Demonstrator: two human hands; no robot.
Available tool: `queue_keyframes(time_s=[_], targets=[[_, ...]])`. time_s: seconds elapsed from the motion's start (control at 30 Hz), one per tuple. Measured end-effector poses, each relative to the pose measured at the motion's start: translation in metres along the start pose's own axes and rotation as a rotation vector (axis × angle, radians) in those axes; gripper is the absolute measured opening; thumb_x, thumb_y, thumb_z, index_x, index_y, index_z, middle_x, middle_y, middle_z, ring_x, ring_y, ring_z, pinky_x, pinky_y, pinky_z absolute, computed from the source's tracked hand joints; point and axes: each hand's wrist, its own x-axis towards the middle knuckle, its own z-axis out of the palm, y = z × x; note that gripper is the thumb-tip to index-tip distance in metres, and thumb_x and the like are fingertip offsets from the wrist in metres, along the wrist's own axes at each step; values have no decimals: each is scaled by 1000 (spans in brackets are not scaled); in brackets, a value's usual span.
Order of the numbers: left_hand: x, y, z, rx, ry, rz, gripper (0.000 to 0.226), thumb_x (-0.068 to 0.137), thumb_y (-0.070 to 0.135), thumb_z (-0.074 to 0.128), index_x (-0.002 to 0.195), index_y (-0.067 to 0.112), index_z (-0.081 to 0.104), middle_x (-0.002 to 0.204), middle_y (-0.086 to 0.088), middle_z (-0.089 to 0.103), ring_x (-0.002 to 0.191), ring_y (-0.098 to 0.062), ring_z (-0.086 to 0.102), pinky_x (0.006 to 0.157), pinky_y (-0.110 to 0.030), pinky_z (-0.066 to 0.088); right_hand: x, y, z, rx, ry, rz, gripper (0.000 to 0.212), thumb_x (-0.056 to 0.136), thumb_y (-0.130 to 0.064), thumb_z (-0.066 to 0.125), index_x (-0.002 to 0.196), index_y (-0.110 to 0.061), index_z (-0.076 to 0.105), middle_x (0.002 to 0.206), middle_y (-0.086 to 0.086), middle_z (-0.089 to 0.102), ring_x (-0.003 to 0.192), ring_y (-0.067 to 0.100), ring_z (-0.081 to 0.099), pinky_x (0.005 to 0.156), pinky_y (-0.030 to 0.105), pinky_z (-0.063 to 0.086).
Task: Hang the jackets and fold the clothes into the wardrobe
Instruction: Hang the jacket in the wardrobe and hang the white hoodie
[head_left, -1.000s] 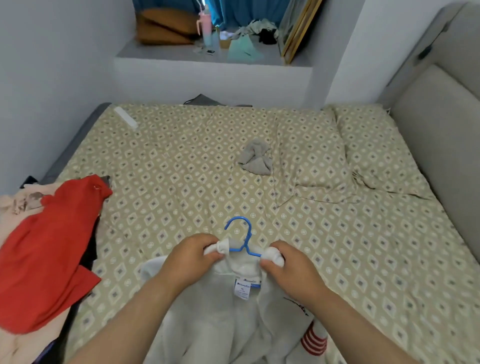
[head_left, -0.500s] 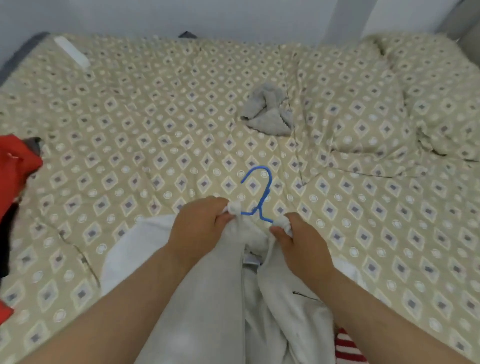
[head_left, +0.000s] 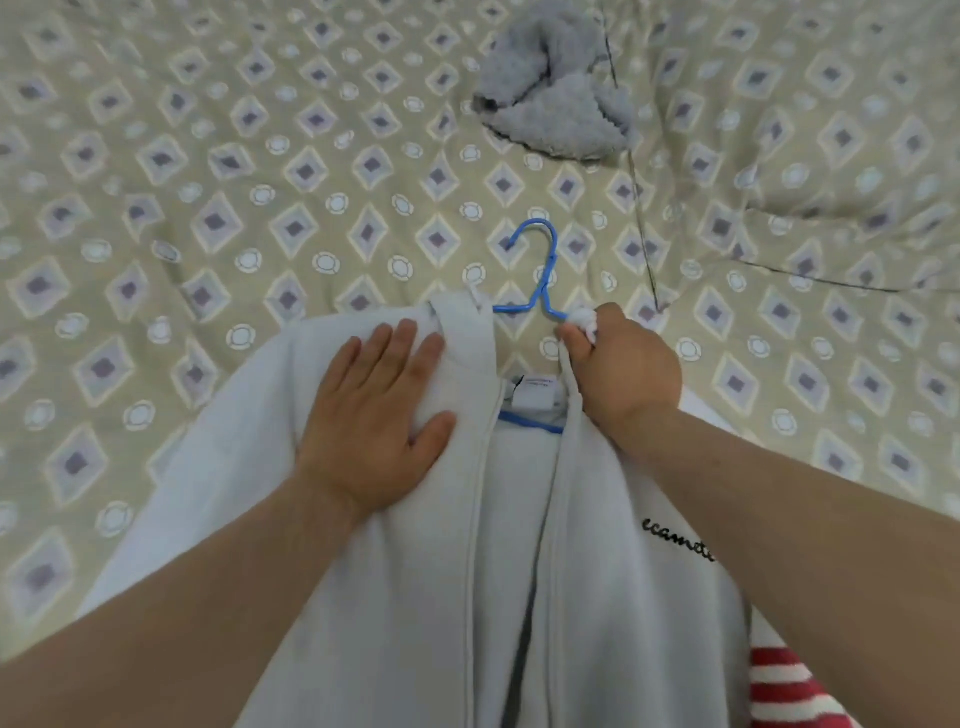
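While the pale jacket (head_left: 415, 597) is lying open-fronted on the patterned bedspread (head_left: 234, 208), with the blue hanger (head_left: 546, 273) sitting inside its neck so that only the hook and the top of the frame are showing above the collar, the person is seating the shoulders. The left hand (head_left: 374, 410), just left of the hanger's hook, is lying flat with straight fingers and pressing the jacket's shoulder down over the hanger's arm; it is gripping nothing. The right hand (head_left: 623, 374), just right of the hook, is curling its fingers and thumb round a bunched bit of the collar edge, apparently drawing it over the hanger's other arm. The jacket is looking soft, thick and limp, probably light for its bulk, so it is likely to sag and slip off the thin hanger unless both shoulders are sitting squarely. The sensible place to lift is probably the hook itself, with the other hand supporting the cloth below the hanger rather than tugging the floppy fronts. A white label (head_left: 537, 397) is showing just below the hanger's neck, a crumpled grey fleece cloth (head_left: 556, 98) is lying well beyond the hook, and some red-and-white striped cloth (head_left: 789, 691) is peeking out far below the hanger, to its right.
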Motion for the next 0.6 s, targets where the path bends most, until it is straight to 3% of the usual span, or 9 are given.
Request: queue_keyframes(time_s=[0.2,0.3,0.4,0.5,0.6], targets=[[4,-1,3,-5,-9,-11,75,89,57,30,154,19,26,159,-11,29,146,-29,27,120,-43,14,0,-1,6,-46,88,-30,43,97,-55,38,92,-13,44,81,8,54,76,33,54,64,38,38],[4,1,2,3,-9,-14,76,89,57,29,153,18,27,158,-12,30,145,-30,29,119,-44,15,-24,1,2,198,213,-50,64,91,-53,29,123,-3,54,113,19,59,104,39,56,87,45,44],[2,2,-2,3,-14,-26,78,88,58,26,154,17,28,159,-12,28,146,-30,27,119,-43,12,-91,-2,-2,329,255,-100,63,95,-43,35,140,0,46,144,24,45,135,38,39,114,53,29],[4,3,-3,23,-13,-21,78,88,58,24,154,16,27,159,-13,27,147,-30,25,119,-41,10,-192,-5,9,296,212,-293,54,99,-32,38,143,-2,45,152,23,39,144,34,31,119,49,21],[-6,6,-6,38,-50,-15,77,92,55,18,154,10,23,159,-19,23,147,-34,21,120,-43,8,-281,4,24,386,116,-386,46,104,-30,33,144,-9,41,153,15,39,144,25,34,120,35,25]])
